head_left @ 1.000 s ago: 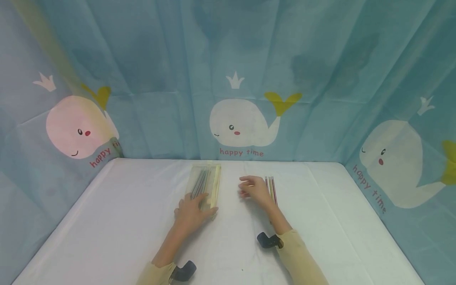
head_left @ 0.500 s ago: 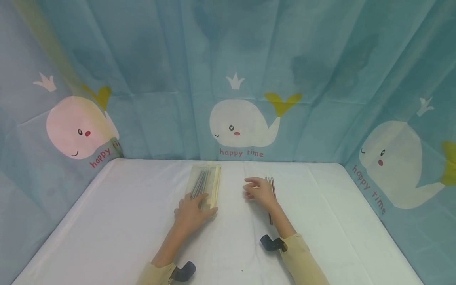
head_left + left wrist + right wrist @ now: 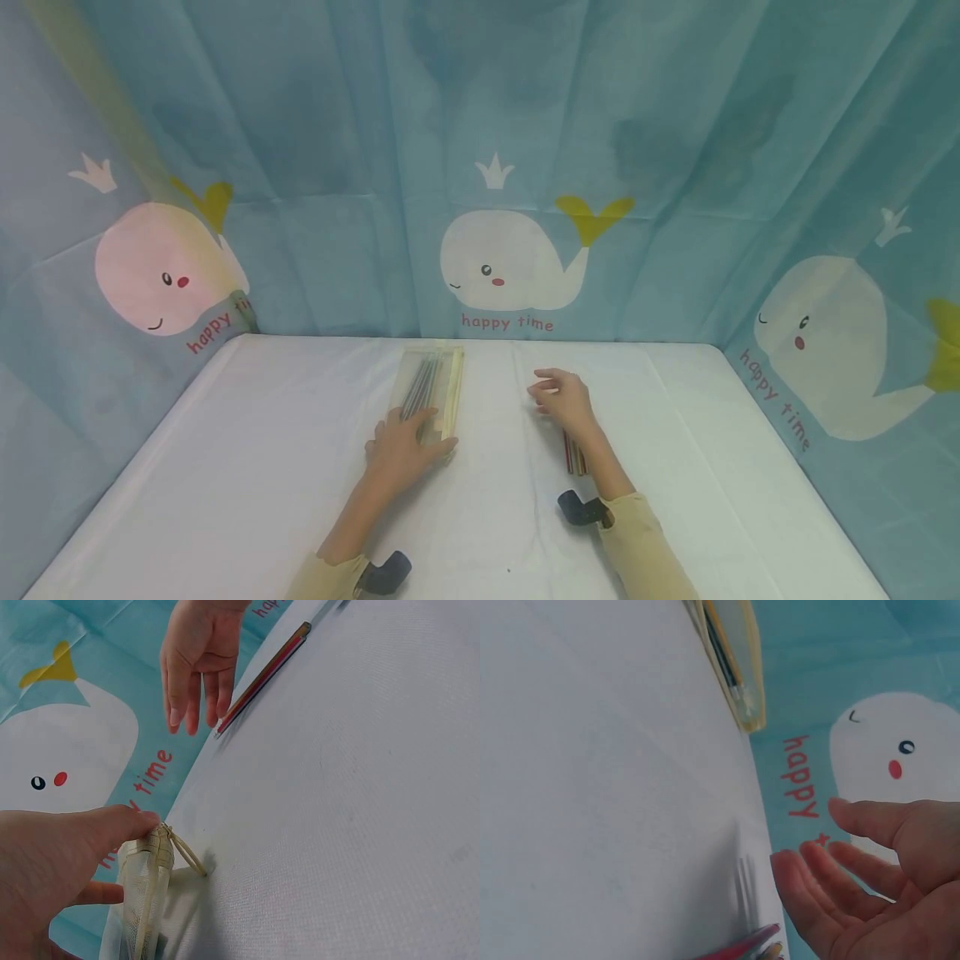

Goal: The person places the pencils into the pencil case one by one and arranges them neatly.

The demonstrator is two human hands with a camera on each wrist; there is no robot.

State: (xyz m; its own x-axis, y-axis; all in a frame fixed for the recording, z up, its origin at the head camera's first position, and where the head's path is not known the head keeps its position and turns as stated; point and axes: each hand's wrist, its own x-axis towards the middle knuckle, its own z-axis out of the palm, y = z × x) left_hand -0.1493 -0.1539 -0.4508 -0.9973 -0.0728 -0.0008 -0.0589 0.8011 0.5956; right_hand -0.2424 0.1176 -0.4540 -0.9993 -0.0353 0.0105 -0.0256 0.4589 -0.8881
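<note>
A see-through mesh pencil case (image 3: 412, 375) with a cream zip edge lies left of centre on the table, dark slim sticks showing inside. My left hand (image 3: 405, 454) grips its near end, the thumb over the zip end beside a cream pull loop (image 3: 187, 853). To the right lie several loose pencil-like sticks (image 3: 576, 458), red and gold among them; their far ends are hidden under my right hand (image 3: 566, 404). That hand hovers above them, fingers loosely bent and holding nothing. In the right wrist view, a pink stick (image 3: 742, 948) shows below the fingers (image 3: 806, 900).
A white cloth (image 3: 225, 467) covers the table, which ends at the back against a blue curtain (image 3: 337, 250) printed with whales. Dark wrist cameras (image 3: 581, 508) sit at both cuffs. White cloth lies between the case and the loose sticks.
My right hand has moved to the right, over the loose sticks, covering their far ends and uncovering their near ends. The left hand and pencil case have stayed in place.
</note>
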